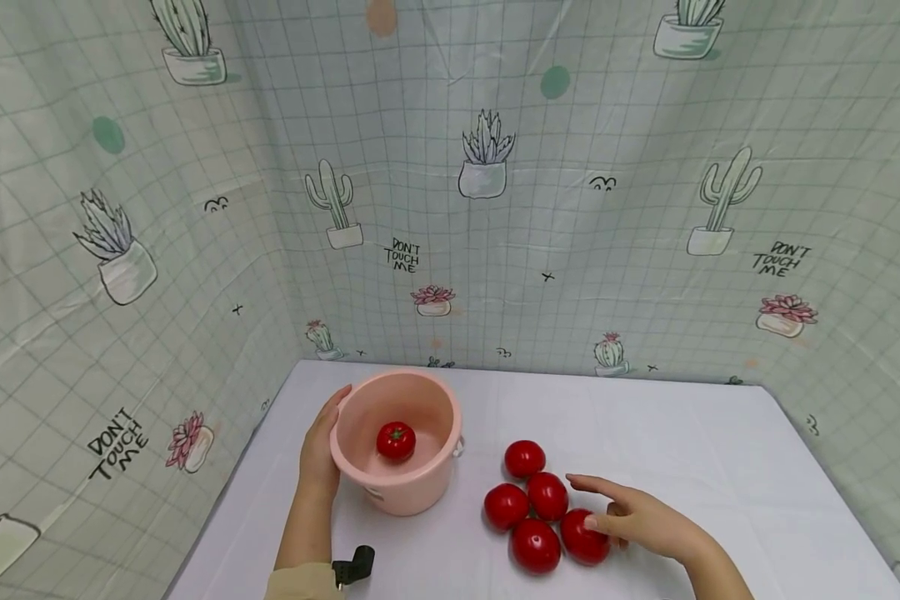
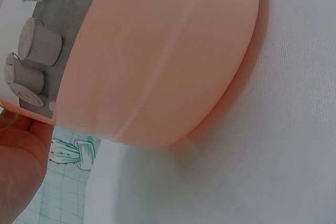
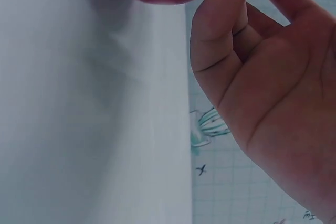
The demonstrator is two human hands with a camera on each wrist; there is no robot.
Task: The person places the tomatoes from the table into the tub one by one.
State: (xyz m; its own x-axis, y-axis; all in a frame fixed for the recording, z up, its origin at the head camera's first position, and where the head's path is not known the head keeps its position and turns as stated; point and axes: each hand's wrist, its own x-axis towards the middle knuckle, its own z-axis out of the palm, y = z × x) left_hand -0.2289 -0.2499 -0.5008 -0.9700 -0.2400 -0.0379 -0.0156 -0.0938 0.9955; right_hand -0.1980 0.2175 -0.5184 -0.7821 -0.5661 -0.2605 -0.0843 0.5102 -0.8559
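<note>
Five red tomatoes (image 1: 547, 497): grouped on the white table (image 1: 675, 433), to the right of the pink bucket (image 1: 412, 497); one lies farthest from the person, two sit in the middle, two lie nearest, all touching or just beside one another.
Sixth tomato (image 1: 396, 442): inside the bucket, on its floor, with the green stem mark facing up.
Pink bucket: on the left part of the table, mouth upward, with a pale fitting (image 1: 459, 447) on its right side; the left wrist view shows a printed label (image 2: 47, 45) with pictures of lidded pails on its wall.
Left hand (image 1: 319, 450): grips the bucket by its left side, fingers bent along the outer wall up to the rim.
Right hand (image 1: 648, 521): at the nearest right-hand tomato (image 1: 583, 547), thumb touching it and index finger stretched out beside the neighbouring middle tomato; the other fingers are bent and partly hidden, so I cannot tell whether they close around the fruit.
Left forearm: a beige sleeve (image 1: 303, 583) and a small black device (image 1: 354, 565) at the wrist.
Backdrop (image 1: 450, 225): pale gridded cloth behind and on both sides of the table, printed with potted cacti, succulents and "DON'T TOUCH ME".
</note>
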